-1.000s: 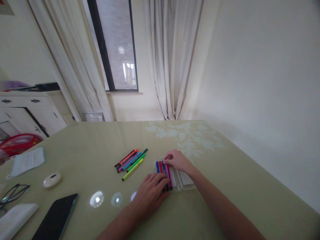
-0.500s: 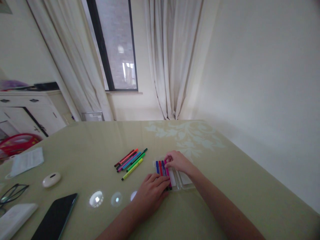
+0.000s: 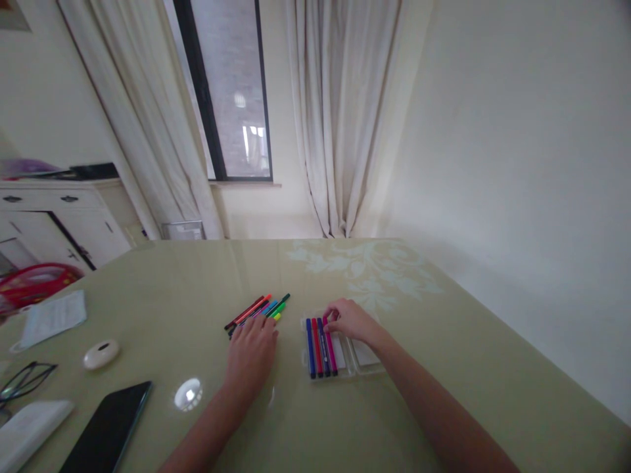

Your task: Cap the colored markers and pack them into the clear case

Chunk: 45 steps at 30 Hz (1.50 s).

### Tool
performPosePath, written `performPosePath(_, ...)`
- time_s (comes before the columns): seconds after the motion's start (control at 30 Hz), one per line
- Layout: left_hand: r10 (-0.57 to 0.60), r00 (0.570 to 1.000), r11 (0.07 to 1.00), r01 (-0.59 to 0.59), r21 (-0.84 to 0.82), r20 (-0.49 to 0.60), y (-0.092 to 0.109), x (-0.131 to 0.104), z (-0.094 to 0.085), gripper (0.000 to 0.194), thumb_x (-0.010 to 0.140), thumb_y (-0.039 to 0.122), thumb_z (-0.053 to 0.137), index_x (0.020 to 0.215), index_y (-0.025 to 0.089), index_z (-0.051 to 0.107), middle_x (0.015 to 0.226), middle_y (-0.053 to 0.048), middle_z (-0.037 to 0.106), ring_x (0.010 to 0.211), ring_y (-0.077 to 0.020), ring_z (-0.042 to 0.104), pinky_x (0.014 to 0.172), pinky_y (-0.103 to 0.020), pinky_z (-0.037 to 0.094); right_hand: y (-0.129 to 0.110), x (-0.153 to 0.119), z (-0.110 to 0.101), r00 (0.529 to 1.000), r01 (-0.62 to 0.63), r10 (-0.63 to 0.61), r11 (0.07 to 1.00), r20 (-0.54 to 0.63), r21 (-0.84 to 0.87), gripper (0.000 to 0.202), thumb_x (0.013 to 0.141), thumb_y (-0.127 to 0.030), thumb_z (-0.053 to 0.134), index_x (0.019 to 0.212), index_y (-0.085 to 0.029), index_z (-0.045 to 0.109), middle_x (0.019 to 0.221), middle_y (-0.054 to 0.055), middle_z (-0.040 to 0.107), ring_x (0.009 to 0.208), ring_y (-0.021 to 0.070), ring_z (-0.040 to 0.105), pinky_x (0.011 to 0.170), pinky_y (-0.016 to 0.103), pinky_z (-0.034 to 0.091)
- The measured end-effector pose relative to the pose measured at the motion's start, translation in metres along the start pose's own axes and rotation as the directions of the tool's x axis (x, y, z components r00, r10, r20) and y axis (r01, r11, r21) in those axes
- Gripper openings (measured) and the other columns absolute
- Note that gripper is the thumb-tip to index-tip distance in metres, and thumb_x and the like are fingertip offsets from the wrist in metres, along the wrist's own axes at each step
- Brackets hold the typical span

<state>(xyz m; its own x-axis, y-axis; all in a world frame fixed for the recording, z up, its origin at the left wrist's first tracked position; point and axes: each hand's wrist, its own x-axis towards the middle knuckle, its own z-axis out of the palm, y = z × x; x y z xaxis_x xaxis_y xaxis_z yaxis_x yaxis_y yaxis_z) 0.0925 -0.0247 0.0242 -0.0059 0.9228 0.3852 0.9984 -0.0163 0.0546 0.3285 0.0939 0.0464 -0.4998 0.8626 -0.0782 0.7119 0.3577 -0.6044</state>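
While the right hand (image 3: 349, 320) bends its thumb and forefinger to the far end of the pink pen (image 3: 332, 353), the left hand (image 3: 253, 345) lies over the near part of the loose pens (image 3: 246, 311). The pink pen lies in the clear case (image 3: 351, 362) on the bench (image 3: 355, 420), the rightmost of a row with the blue pen (image 3: 310, 348), red pen (image 3: 316, 348) and navy pen (image 3: 323, 348) to its left.

To seat it well, the right fingertips should press lightly and straight down, so the pen settles parallel to its neighbours without riding over the navy one. The left hand does best to pinch a single pen by its middle, leaving the rest of the pile undisturbed.

The left fingers hide most of the yellow pen (image 3: 277, 317), with only its far tip showing, so whether they grip anything or merely rest there cannot be told. The right fingertips cover the pink pen's far end; pinch or press is unclear. The right hand also hides part of the lid. At near left, the phone (image 3: 106, 427) and a white object (image 3: 34, 430) are cut off.
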Motion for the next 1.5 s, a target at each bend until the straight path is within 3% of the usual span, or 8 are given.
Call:
performPosePath(0.17, -0.057, 0.994, 0.992, 0.046, 0.120, 0.097, -0.016, 0.001, 0.002, 0.021, 0.097, 0.018, 0.047, 0.102, 0.017, 0.068, 0.111, -0.016, 0.071, 0.109, -0.0346, 0.063, 0.091, -0.047, 0.049, -0.003, 0.000, -0.004, 0.999, -0.020, 0.020, 1.000, -0.036, 0.004, 0.027, 0.075, -0.026, 0.082, 0.100, -0.019, 0.079, 0.087, 0.006, 0.079, 0.080, 0.0215, 0.071, 0.069, 0.027, 0.047)
performPosePath(0.4, -0.044, 0.993, 0.970, 0.069, -0.234, 0.111, -0.005, 0.001, 0.008, 0.020, 0.098, 0.028, 0.046, 0.089, 0.021, 0.062, 0.093, -0.010, 0.071, 0.092, -0.0288, 0.066, 0.084, -0.042, 0.050, -0.014, -0.002, -0.011, 0.981, 0.131, -0.114, 0.986, -0.158, 0.103, 0.020, 0.087, -0.030, 0.070, 0.098, -0.017, 0.078, 0.089, 0.008, 0.078, 0.082, 0.0203, 0.070, 0.075, 0.030, 0.050)
performPosePath(0.57, -0.048, 0.993, 0.693, 0.109, -0.712, 0.105, 0.019, -0.001, 0.003, 0.029, 0.103, 0.044, 0.043, 0.098, 0.022, 0.061, 0.091, -0.004, 0.071, 0.081, -0.0212, 0.066, 0.074, -0.032, 0.049, -0.030, -0.006, 0.000, 0.964, 0.267, -0.249, 0.886, -0.097, 0.380, 0.024, 0.086, -0.038, 0.072, 0.099, -0.018, 0.077, 0.091, 0.006, 0.078, 0.081, 0.0196, 0.071, 0.075, 0.030, 0.054)
performPosePath(0.77, -0.059, 0.994, 0.483, 0.109, -0.869, 0.092, 0.040, -0.005, -0.009, 0.034, 0.102, 0.049, 0.046, 0.099, 0.021, 0.065, 0.086, -0.002, 0.069, 0.078, -0.0189, 0.063, 0.070, -0.028, 0.049, -0.043, -0.010, 0.007, 0.971, 0.229, -0.210, 0.704, -0.110, 0.672, 0.039, 0.077, -0.049, 0.081, 0.099, -0.017, 0.077, 0.089, 0.006, 0.078, 0.085, 0.0212, 0.073, 0.080, 0.033, 0.056)
performPosePath(0.93, 0.091, 0.990, 0.563, 0.041, -0.825, 0.111, 0.048, -0.015, -0.007, 0.038, 0.106, 0.046, 0.036, 0.112, 0.022, 0.066, 0.101, -0.006, 0.072, 0.092, -0.0220, 0.066, 0.082, -0.034, 0.053, -0.025, -0.004, -0.016, 0.977, 0.212, -0.159, 0.759, -0.140, 0.616, 0.039, 0.080, -0.048, 0.076, 0.101, -0.016, 0.079, 0.083, 0.005, 0.076, 0.077, 0.0185, 0.069, 0.075, 0.032, 0.056)
performPosePath(1.07, 0.295, 0.955, 0.706, -0.198, -0.680, 0.028, 0.060, -0.027, 0.004, 0.030, 0.104, 0.038, 0.046, 0.127, 0.024, 0.061, 0.126, -0.011, 0.068, 0.117, -0.0264, 0.062, 0.103, -0.045, 0.050, 0.006, 0.004, -0.030, 0.988, 0.143, -0.098, 0.850, -0.116, 0.507, 0.031, 0.080, -0.041, 0.074, 0.096, -0.015, 0.080, 0.073, 0.003, 0.073, 0.066, 0.0163, 0.065, 0.067, 0.029, 0.054)
performPosePath(1.27, 0.434, 0.899, 0.792, -0.350, -0.500, 0.058, 0.067, -0.033, 0.012, 0.057, 0.099, 0.031, 0.058, 0.152, 0.024, 0.039, 0.154, -0.011, 0.051, 0.137, -0.0290, 0.052, 0.113, -0.049, 0.044, 0.021, 0.007, -0.010, 1.000, -0.002, -0.007, 0.931, 0.024, 0.364, 0.019, 0.078, -0.023, 0.073, 0.095, -0.015, 0.076, 0.070, 0.003, 0.075, 0.063, 0.0168, 0.068, 0.060, 0.025, 0.051)
performPosePath(1.5, 0.480, 0.873, 0.832, -0.422, -0.359, 0.087, 0.060, -0.029, 0.007, 0.046, 0.101, 0.027, 0.054, 0.146, 0.029, 0.050, 0.154, -0.004, 0.053, 0.129, -0.0288, 0.056, 0.106, -0.047, 0.045, 0.012, 0.007, 0.002, 0.998, 0.034, -0.028, 0.994, -0.064, 0.105, 0.010, 0.078, -0.021, 0.075, 0.085, -0.015, 0.079, 0.081, 0.008, 0.079, 0.076, 0.0199, 0.073, 0.070, 0.026, 0.052)
